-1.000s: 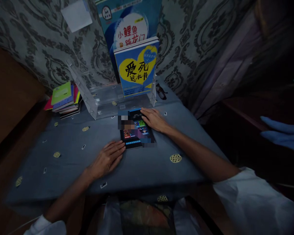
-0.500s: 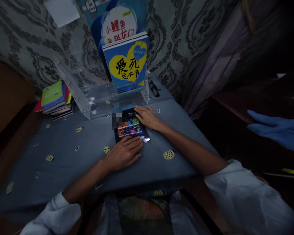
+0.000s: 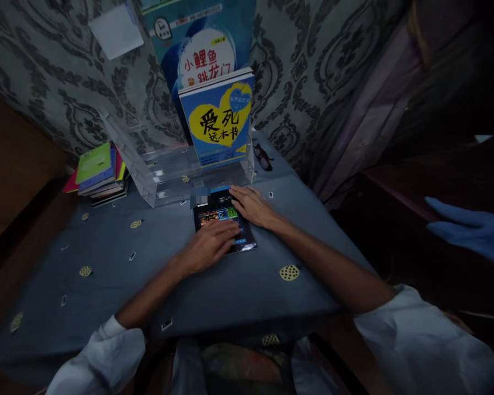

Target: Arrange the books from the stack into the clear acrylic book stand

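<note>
A thin black book with rows of small coloured pictures lies flat on the cloth, part of it pixelated. My left hand rests over its lower left part, fingers stretched out and slightly smeared by motion. My right hand lies at the upper right edge of the book with its fingers extended, the tips on the cover. Both hands are open and neither grasps anything. Just behind the book is a clear plastic stand.
A blue book with a yellow heart stands in the rack, before a taller teal book. Left lies a stack of books; right, dark-framed glasses. A blue glove shows at far right. The patterned cloth covers the table.
My left hand has slid up from the book's lower edge further onto its cover. My right hand stays at the upper right edge. The whole view has shifted slightly.
</note>
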`<action>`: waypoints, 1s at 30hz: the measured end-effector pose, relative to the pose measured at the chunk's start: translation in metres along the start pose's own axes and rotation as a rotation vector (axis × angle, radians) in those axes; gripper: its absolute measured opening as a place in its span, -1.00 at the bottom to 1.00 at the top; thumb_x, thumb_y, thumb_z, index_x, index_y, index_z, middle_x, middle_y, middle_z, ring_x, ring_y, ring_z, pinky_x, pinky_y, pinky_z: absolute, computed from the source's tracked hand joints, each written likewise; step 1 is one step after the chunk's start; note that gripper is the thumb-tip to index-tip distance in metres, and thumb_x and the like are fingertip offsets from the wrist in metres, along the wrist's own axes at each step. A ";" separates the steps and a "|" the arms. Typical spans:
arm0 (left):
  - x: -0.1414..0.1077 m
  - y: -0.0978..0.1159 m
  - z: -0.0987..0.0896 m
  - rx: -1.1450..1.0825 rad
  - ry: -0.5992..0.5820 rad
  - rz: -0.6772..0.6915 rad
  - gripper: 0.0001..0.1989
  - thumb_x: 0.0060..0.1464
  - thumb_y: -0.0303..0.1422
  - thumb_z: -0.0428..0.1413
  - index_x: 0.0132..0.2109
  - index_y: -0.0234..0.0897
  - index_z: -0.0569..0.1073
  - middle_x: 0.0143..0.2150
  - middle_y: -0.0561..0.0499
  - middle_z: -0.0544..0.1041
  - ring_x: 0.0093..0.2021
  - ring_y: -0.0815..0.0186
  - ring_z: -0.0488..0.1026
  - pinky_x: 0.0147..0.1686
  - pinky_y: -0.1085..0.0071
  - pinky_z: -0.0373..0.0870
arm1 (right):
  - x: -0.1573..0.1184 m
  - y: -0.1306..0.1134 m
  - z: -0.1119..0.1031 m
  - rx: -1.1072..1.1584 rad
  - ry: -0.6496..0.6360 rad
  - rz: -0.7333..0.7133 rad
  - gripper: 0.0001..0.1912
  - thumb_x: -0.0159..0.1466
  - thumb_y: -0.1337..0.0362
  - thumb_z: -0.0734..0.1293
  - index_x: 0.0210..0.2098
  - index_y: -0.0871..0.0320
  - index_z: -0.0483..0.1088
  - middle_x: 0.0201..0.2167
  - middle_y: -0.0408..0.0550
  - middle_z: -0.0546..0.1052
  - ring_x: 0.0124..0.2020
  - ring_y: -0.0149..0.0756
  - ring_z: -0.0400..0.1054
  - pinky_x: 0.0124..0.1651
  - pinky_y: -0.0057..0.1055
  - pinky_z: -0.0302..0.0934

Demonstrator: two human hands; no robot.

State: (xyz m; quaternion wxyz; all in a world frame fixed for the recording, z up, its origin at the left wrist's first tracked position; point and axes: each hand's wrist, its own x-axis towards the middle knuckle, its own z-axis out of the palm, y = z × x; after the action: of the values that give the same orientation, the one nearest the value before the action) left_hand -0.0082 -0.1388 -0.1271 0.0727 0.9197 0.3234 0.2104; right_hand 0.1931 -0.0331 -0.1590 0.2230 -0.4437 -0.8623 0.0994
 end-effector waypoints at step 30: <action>-0.025 -0.071 0.024 0.155 0.349 -0.429 -0.44 0.33 -0.36 -0.05 0.40 -0.35 0.07 0.28 -0.35 0.39 0.30 -0.02 0.35 0.25 -0.13 0.30 | 0.019 -0.038 0.017 -0.013 -0.015 -0.088 -0.54 0.41 0.36 0.13 0.24 0.29 0.37 0.29 0.24 0.38 0.38 -0.10 0.18 0.42 -0.01 0.05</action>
State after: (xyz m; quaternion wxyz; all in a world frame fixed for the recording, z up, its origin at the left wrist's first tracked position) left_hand -0.0551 -0.0987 -0.1767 -0.0119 0.7830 0.5332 0.3201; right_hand 0.1476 -0.0393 -0.1544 0.2177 -0.4057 -0.8834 0.0874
